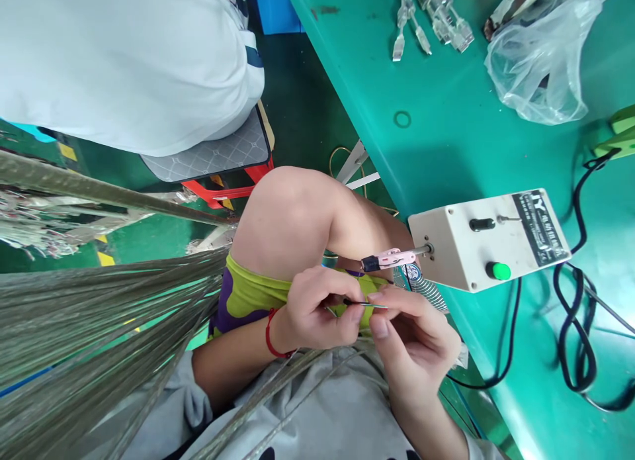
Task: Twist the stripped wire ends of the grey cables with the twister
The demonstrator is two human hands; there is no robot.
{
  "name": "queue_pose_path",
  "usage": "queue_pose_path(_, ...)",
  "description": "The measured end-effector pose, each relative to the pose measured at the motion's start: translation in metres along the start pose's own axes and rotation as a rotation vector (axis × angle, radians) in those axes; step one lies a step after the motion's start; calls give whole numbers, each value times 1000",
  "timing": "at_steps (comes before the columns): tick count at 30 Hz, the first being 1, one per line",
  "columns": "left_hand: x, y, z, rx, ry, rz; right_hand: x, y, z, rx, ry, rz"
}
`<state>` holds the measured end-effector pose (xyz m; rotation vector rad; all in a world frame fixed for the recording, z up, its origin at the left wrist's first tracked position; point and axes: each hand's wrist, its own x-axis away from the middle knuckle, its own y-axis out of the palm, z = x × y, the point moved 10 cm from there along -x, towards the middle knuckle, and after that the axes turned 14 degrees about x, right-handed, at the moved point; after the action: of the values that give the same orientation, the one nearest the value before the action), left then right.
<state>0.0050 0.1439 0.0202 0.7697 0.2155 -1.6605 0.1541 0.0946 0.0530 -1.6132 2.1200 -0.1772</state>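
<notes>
"Your left hand (322, 311) is pinching the thin wire (366, 304) by its dark part, between thumb and forefinger."

"And your right hand (421, 337)?"

"Its thumb and forefinger are drawn close together at the wire's reddish end. Whether you're gripping it there, I can't tell."

"So the wire lies right at your fingertips, bridging your two hands?"

"Yes, above your lap, with the pink clip (395, 257) just beyond it, near but apart from your fingers. That clip is at the end of the metal shaft (424, 249) coming out of the pale box (449, 265)."

"The box with the green button (501, 271), on the green table (446, 149) to your right?"

"That one. On your left, the long grey cables (114, 314) run past your forearm, and beyond your knee a person in white (133, 63) sits on the red stool (213, 194)."
</notes>
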Motion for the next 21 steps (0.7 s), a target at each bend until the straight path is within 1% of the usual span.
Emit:
queue_pose_path(3, 2, 0, 1, -14, 21, -11, -2, 2, 2, -37, 28, 12)
queue_pose_path(6, 7, 0, -5, 46, -30, -25, -2, 3, 8, -61, 93, 27)
queue_pose_path(9, 11, -1, -12, 133, -84, -9, 0, 3, 17, -96, 150, 30)
queue_pose_path(13, 12, -1, -13, 195, -90, -5, 6, 7, 31, -185, 215, -1)
queue_pose_path(16, 9, -3, -13, 219, -89, 8, 8, 12, 40, -264, 291, -26)
queue_pose_path(19, 8, -7, -17, 259, -116, 27, 5, 12, 49, -301, 366, 36)
queue_pose_path(21, 7, -11, -21, 261, -124, 53, 0, 11, 54, -311, 391, 85)
